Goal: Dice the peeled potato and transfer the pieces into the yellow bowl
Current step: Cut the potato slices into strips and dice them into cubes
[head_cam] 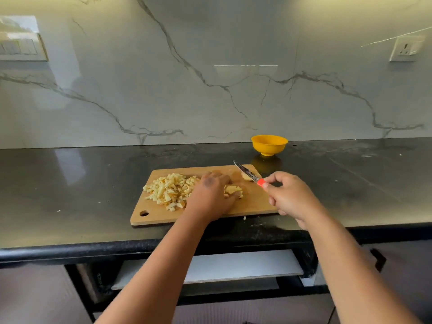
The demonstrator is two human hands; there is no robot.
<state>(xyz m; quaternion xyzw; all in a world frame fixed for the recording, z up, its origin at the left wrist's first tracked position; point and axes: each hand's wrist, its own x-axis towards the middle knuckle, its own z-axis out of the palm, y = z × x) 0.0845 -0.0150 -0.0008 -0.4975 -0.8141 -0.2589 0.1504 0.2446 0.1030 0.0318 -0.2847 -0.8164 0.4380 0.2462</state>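
Lying on the rectangular wooden cutting board (254, 202), a heap of pale yellow diced potato pieces (169, 190) covers its left half, while a small uncut potato chunk (232, 191) sits near the board's middle under the left hand (211, 195), whose fingers curl down over it and hold it. Another potato piece (247, 177) lies by the board's far right edge, touching the knife blade. The right hand (289, 195) pinches the red handle of a small steel knife (246, 173), its tip pointing away to the left. Beyond the board, the round yellow bowl (269, 145) stands on the dark polished surface (70, 183), near a marble-patterned wall (210, 66).
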